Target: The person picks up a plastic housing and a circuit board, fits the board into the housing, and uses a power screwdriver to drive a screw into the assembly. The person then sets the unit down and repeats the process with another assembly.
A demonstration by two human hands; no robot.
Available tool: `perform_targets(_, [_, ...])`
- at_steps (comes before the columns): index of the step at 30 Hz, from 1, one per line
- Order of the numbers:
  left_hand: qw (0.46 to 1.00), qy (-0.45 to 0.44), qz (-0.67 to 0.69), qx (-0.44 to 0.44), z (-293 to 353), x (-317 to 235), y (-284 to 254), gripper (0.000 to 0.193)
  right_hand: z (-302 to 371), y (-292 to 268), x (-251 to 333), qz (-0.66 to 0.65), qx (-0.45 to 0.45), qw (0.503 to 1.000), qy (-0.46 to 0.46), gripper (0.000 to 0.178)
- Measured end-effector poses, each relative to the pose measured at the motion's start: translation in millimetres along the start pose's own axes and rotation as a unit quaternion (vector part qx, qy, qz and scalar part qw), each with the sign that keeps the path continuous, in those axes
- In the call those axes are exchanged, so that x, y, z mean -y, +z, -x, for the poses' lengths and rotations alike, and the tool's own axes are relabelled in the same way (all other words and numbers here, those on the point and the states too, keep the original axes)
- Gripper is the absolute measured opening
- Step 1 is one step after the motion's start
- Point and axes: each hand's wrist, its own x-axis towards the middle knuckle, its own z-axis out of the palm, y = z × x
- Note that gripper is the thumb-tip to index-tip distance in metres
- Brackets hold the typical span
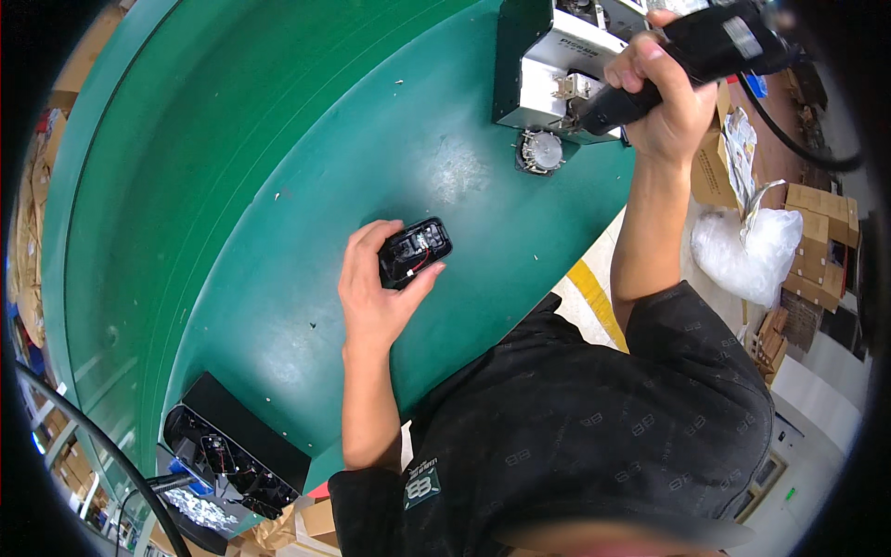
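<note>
My left hand (365,283) grips a small black plastic housing (397,262) on the green worktop, thumb on one side and fingers on the other. The housing's open side faces up and shows inner parts with a thin red wire. Up at the far right, my right hand (676,107) is closed round a black powered screwdriver (719,45). Its narrow end points down-left at the front of a metal-and-black screw feeder (543,88). Whether the tip touches the feeder, I cannot tell. Beside the feeder sits a round metal piece (541,151) with pins around its rim.
A green bench (306,213) curves around me, with a green belt-like strip (204,158) beyond it. At the lower left lies a black bin (243,432) of dark parts and wires. Cardboard boxes (821,232) and a clear plastic bag (747,251) stand on the right-hand floor.
</note>
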Motion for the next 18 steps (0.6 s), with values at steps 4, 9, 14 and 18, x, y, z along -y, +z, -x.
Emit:
perform_targets(4, [1.000, -0.010, -0.013, 0.014, -2.0, -1.3, -3.8, 0.057, 6.3, -11.4, 3.5, -0.084, 0.084, 0.992, -0.029, 0.039])
perform_targets(9, [0.996, 0.000, -0.066, 0.052, -3.0, 9.5, -22.2, 0.052, 14.9, -15.8, 7.7, -0.191, 0.156, 0.969, 0.025, 0.039])
perform_targets(14, [0.985, -0.010, -0.174, -0.005, 19.6, -1.7, -72.1, 0.053, 10.7, -75.6, 1.6, -0.232, 0.180, 0.954, 0.054, 0.032])
perform_targets(18, [0.929, -0.117, -0.330, -0.119, 70.4, -31.6, -143.0, 0.053, 15.6, -56.6, -22.9, -0.245, 0.194, 0.949, 0.032, 0.033])
